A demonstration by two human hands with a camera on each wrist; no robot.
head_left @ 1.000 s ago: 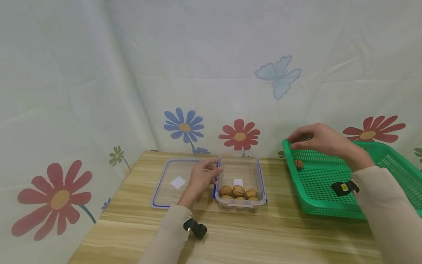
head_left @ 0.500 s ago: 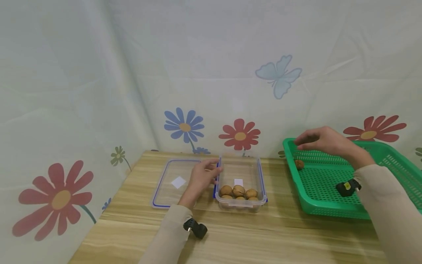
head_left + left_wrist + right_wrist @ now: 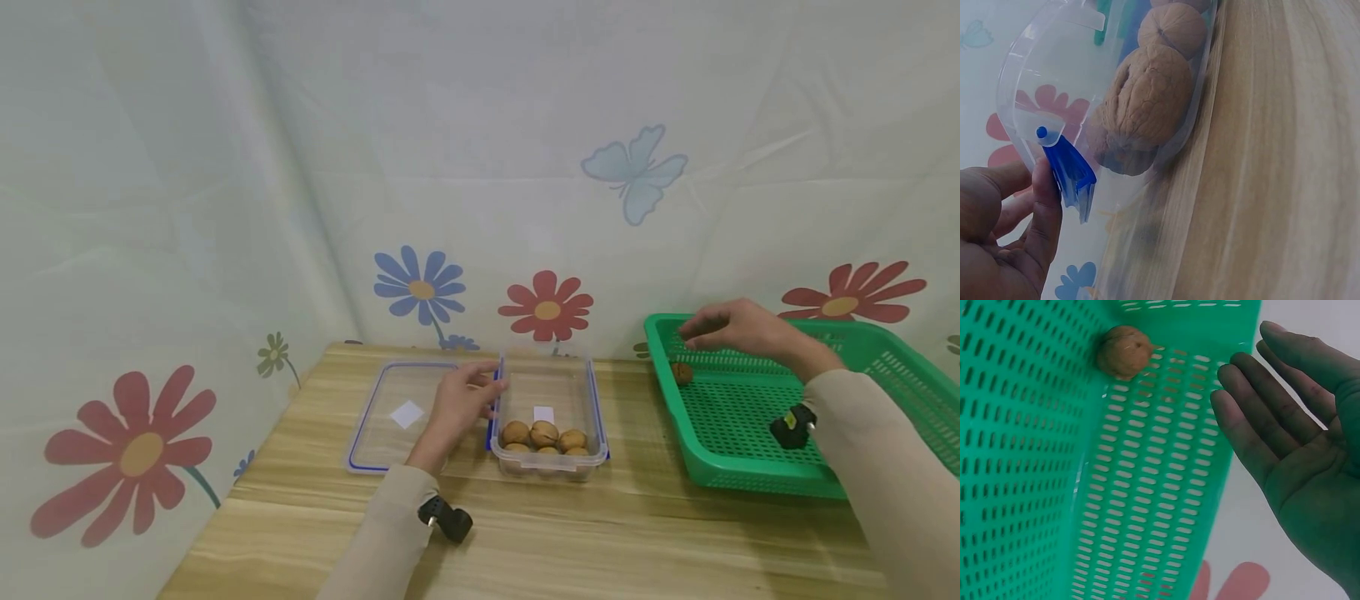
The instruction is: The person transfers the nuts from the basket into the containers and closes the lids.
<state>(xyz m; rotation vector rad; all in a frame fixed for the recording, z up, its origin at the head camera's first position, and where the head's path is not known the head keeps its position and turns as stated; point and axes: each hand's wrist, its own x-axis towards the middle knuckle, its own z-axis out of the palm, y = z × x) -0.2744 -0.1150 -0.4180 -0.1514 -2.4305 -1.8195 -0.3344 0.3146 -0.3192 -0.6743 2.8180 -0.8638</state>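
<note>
A clear container (image 3: 589, 392) with blue clips holds several walnuts (image 3: 543, 435) at its near end. My left hand (image 3: 459, 402) rests against its left side, the thumb touching a blue clip (image 3: 1069, 172); the walnuts (image 3: 1147, 100) show through the wall. My right hand (image 3: 723, 329) hovers over the far left corner of the green basket (image 3: 720, 475), palm (image 3: 1297, 456) empty and fingers fairly straight. A single walnut (image 3: 681, 372) lies in that corner just below the fingertips, apart from them; it is also in the right wrist view as walnut (image 3: 1124, 351).
The container's clear lid (image 3: 397, 412), blue-rimmed with a white label, lies flat to the left of my left hand. A flower-printed cloth backdrop stands behind and to the left of the wooden table (image 3: 600, 533). Bare table runs along the front.
My right hand has sunk lower and drifted slightly right, over the basket's corner and closer to the walnut. The left hand and container have stayed put.
</note>
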